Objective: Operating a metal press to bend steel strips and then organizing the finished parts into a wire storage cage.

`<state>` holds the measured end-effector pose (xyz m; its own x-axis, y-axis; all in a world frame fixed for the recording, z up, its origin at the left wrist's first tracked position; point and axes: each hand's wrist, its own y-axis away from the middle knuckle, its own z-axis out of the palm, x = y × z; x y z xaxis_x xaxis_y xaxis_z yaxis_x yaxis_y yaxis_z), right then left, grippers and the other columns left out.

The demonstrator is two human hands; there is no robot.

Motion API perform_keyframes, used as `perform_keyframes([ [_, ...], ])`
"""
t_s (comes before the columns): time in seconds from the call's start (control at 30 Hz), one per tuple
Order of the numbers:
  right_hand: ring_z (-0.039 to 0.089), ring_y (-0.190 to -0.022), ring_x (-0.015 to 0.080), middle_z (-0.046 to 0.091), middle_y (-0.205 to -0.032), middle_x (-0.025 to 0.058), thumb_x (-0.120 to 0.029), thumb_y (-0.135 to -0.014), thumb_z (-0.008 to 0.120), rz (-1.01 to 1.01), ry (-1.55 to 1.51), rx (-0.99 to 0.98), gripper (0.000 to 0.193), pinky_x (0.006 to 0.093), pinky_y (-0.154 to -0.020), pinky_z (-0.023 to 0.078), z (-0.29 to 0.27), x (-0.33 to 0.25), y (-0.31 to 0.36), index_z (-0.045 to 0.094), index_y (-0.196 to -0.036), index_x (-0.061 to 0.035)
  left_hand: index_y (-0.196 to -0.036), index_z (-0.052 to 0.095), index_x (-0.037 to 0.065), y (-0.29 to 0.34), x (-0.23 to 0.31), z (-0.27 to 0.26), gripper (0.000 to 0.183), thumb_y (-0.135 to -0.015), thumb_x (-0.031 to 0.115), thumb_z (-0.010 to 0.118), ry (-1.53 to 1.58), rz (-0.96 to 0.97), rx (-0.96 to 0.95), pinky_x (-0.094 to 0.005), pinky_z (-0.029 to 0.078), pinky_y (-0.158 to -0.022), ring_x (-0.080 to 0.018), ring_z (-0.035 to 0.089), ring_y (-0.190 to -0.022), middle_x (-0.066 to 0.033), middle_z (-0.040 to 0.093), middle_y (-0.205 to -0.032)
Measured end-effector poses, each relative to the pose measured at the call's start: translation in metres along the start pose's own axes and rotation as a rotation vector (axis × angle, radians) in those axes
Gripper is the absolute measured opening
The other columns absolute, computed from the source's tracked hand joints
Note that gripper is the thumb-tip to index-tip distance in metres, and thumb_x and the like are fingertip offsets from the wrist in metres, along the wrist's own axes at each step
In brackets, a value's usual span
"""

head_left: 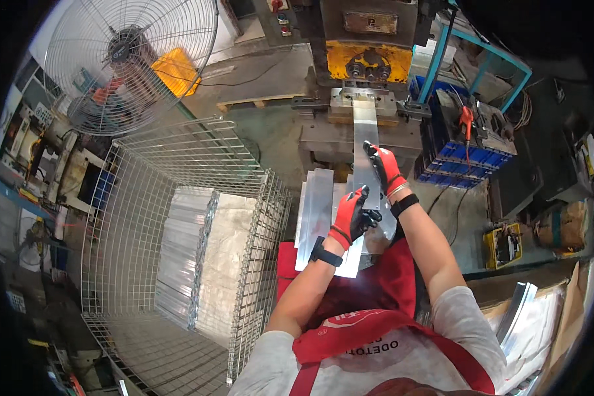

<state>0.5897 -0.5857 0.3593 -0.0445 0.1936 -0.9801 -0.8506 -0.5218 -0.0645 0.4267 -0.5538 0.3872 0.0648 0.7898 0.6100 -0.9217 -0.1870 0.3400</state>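
A long, shiny metal strip [365, 140] runs from my lap area forward into the die block [363, 100] of a press. My right hand [387, 170], in a red glove with black palm and fingers, grips the strip's right edge about midway along. Closer to me, my left hand [354, 216], gloved alike, is bent around the near part of the strip at its left side; its grip is partly hidden. Beneath and left of that hand lies a stack of flat metal strips [315, 204], unevenly overlapped. The strip's far end is hidden in the die.
A wire mesh cage [244, 290] holding bundled metal strips [183, 244] stands at left, below a large fan [129, 49]. Blue crates [452, 173] with tools sit right of the press [366, 59]. A yellow bin [503, 245] and an open carton [564, 317] are further right.
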Motion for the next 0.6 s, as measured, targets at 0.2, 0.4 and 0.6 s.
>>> perform_keyframes([
  [0.2, 0.035, -0.056, 0.0031, 0.043, -0.060, -0.0072, -0.030, -0.079, 0.058, 0.017, 0.059, 0.006, 0.030, 0.0217, -0.048, 0.029, 0.006, -0.007, 0.002, 0.055, -0.064, -0.0050, -0.087, 0.050, 0.008, -0.001, -0.001, -0.003, 0.022, -0.082, 0.029, 0.054, 0.038, 0.009, 0.010, -0.0270, 0.043, -0.038, -0.0190, 0.054, -0.046, -0.0053, 0.054, -0.066],
  [0.4, 0.047, -0.072, 0.0063, 0.055, -0.076, 0.0004, -0.027, -0.082, 0.052, -0.024, 0.272, -0.042, 0.028, 0.0234, -0.066, 0.038, -0.003, -0.006, 0.001, 0.058, -0.087, 0.0002, -0.089, 0.051, 0.006, 0.001, -0.002, -0.001, 0.024, -0.082, 0.028, 0.054, 0.043, -0.014, 0.044, -0.0288, 0.044, -0.038, -0.0205, 0.055, -0.046, -0.0061, 0.055, -0.066],
  [0.6, 0.038, -0.060, 0.0045, 0.047, -0.064, -0.0063, -0.029, -0.080, 0.056, 0.018, 0.127, -0.015, 0.028, 0.0232, -0.053, 0.033, 0.000, -0.009, 0.003, 0.058, -0.069, -0.0042, -0.090, 0.051, 0.006, 0.001, 0.001, -0.001, 0.025, -0.083, 0.030, 0.053, 0.021, 0.000, -0.010, -0.0270, 0.044, -0.036, -0.0209, 0.057, -0.046, -0.0079, 0.055, -0.065],
])
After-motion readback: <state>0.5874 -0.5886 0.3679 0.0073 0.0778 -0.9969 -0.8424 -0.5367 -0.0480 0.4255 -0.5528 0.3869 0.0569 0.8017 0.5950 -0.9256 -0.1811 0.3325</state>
